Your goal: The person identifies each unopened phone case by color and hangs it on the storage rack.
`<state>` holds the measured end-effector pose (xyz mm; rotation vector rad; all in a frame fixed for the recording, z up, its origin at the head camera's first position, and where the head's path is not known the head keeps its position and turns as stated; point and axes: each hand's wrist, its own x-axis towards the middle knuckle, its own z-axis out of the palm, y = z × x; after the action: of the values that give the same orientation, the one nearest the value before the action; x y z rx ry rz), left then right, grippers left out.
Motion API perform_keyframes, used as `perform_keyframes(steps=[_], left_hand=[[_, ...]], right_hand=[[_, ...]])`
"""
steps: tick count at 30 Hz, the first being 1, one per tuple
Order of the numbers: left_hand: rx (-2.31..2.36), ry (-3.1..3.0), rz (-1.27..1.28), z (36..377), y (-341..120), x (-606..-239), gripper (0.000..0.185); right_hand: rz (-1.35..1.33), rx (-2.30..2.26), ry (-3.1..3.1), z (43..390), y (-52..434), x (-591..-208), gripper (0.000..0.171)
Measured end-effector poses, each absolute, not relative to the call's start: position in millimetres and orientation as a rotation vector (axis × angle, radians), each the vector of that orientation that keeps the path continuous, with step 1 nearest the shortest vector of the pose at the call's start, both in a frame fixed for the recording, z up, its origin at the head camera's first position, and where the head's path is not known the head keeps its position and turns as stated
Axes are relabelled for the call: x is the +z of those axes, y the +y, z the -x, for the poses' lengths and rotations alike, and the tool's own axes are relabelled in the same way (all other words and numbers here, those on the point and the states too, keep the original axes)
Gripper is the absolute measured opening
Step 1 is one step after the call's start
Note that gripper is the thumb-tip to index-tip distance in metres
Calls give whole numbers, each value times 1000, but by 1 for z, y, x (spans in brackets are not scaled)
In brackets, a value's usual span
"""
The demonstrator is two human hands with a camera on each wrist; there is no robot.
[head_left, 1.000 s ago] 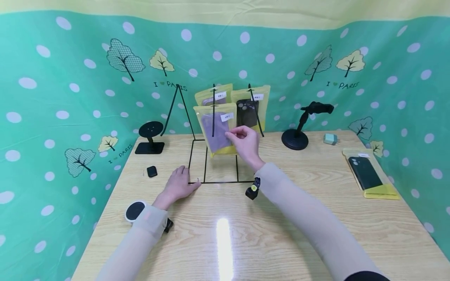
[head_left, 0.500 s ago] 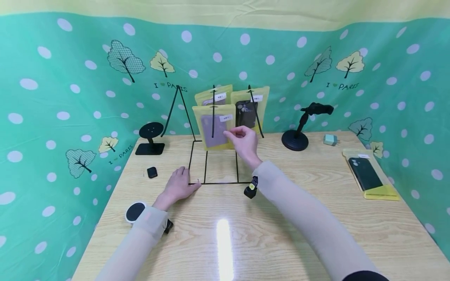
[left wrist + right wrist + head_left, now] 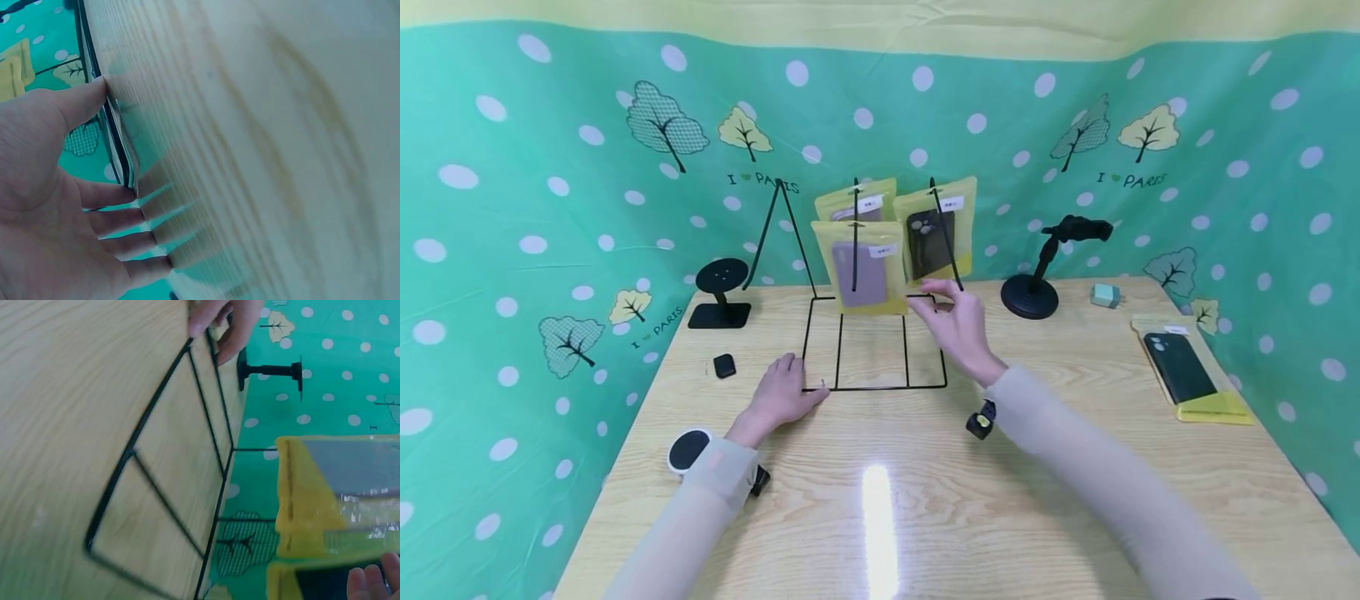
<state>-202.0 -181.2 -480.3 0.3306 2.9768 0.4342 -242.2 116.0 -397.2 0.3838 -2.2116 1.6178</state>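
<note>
Released a moment ago, the front pouch now hangs by itself on the wire rack, and the right hand has drawn back to the right, fingers spread and holding nothing. Nearest the camera, the left hand stays flat on the tabletop, fingers straight against the rack's front corner. Behind the front pouch hang two more pouches. Judging by this, the hanging of that pouch looks finished. Another pouch lies far right.
</note>
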Motion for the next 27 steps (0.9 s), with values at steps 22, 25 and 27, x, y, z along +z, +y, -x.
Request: perform_keyframes(steps=[22, 25, 27], left_hand=[[433, 2971, -330, 202, -181, -480, 84], [441, 2969, -328, 203, -181, -480, 85], [451, 2972, -328, 203, -181, -481, 84]], right_hand=[[-191, 956, -2666, 206, 301, -438, 40], [-106, 910, -2750, 199, 326, -439, 48], [-49, 881, -2803, 195, 343, -437, 56]])
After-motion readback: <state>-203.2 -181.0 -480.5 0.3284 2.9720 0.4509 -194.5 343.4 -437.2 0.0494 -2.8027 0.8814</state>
